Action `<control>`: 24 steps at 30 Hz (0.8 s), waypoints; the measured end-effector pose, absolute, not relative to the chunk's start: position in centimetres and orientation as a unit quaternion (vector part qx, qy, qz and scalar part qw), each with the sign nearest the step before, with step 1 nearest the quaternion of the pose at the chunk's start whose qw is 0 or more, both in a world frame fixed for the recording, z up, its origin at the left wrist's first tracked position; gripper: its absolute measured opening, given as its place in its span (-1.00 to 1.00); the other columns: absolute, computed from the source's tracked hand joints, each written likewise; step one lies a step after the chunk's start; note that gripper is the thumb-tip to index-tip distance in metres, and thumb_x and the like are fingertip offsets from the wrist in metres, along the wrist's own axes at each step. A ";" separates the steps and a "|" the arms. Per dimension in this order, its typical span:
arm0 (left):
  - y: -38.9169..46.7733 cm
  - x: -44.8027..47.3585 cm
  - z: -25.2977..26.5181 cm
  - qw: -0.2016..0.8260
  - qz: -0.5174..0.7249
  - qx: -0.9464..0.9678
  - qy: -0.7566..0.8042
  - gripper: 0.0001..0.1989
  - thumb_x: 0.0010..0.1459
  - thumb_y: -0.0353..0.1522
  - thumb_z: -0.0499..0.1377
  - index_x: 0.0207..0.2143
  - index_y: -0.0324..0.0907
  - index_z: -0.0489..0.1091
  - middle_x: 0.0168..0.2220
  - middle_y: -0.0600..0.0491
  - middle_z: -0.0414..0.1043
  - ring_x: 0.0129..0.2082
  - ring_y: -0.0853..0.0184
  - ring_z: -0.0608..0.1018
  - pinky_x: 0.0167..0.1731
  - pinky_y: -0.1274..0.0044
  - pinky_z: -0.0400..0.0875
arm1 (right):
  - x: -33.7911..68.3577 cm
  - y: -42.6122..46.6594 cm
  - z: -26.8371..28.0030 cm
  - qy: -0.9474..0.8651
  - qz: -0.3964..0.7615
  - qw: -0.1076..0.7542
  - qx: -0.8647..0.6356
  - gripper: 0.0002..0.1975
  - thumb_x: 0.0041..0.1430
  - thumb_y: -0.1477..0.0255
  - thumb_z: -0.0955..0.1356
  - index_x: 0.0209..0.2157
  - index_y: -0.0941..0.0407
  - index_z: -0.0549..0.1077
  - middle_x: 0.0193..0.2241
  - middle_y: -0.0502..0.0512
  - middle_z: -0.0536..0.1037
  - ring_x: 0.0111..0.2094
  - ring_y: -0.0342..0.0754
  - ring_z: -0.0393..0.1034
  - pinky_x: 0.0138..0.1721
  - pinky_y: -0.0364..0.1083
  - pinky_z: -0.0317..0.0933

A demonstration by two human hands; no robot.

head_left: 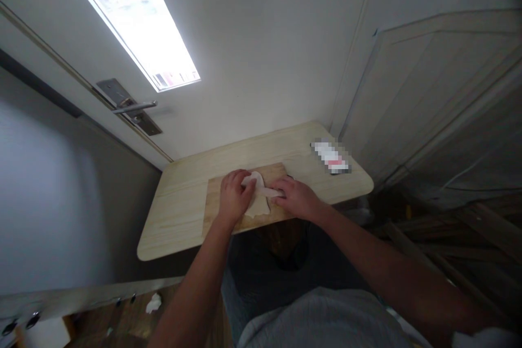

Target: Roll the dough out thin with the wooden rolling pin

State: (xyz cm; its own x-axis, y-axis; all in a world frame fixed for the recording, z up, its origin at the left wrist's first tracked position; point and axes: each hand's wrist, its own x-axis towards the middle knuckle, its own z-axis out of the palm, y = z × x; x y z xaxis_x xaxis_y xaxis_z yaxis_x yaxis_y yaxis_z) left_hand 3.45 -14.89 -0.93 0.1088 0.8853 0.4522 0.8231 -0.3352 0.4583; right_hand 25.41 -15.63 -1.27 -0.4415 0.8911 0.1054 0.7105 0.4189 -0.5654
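A flat sheet of pale dough (258, 207) lies on a wooden cutting board (212, 204), its lower edge uneven. My left hand (235, 193) rests on the dough's upper left side, with curled fingers and the thumb gripping it. From the right, my right hand (297, 197) pinches a pale, narrow flat strip (272, 192) that reaches across the dough's right edge. Whether this strip is a blade or a piece of dough I cannot tell. A small dark curved edge shows just behind the right hand's knuckles; most of it is hidden.
The board sits on a light wood-grain table (175, 212) with rounded corners. A phone-like object (331, 156), blurred out, lies at the table's right. Behind stands a white door with a metal handle (136, 107). Crumpled white paper (154, 303) is on the floor.
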 end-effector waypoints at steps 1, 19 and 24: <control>-15.1 3.3 -0.8 0.051 0.329 0.755 0.566 -0.77 0.27 -0.22 0.16 -0.12 -0.14 0.49 -0.07 -0.06 0.54 0.00 0.15 0.50 0.12 0.24 0.33 | 25.2 -15.6 -1.2 -0.819 0.221 0.203 -0.488 -0.66 0.19 0.35 0.38 0.01 0.06 0.51 -0.03 0.11 0.55 -0.01 0.00 0.41 0.04 -0.07 0.21; -17.0 -3.1 -2.5 0.097 0.329 0.753 0.561 -0.77 0.14 -0.26 0.26 -0.14 -0.06 0.53 -0.12 -0.01 0.51 -0.05 0.18 0.48 0.02 0.29 0.38 | 17.8 -12.1 -0.8 -0.771 0.054 0.208 -0.599 -0.56 0.39 0.19 0.18 0.12 0.12 0.40 0.02 0.28 0.51 0.08 0.19 0.27 0.13 0.20 0.01; -16.6 -3.2 -2.5 0.038 0.292 0.755 0.586 -0.74 0.17 -0.23 0.24 -0.08 -0.04 0.51 -0.08 -0.03 0.52 -0.02 0.13 0.48 0.06 0.24 0.34 | 17.4 -12.5 -1.3 -0.770 0.056 0.163 -0.614 -0.49 0.40 0.14 0.13 0.20 0.09 0.35 0.15 0.30 0.43 0.19 0.30 0.18 0.19 0.32 -0.12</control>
State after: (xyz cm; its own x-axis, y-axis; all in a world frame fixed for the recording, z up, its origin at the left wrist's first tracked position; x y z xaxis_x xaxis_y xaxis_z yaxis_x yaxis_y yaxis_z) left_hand -3.22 -16.59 -2.49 0.1416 0.9075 0.3955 0.8625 -0.3092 0.4005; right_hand 17.40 -12.52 -1.26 -0.1924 0.9644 0.1814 0.9278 0.2390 -0.2864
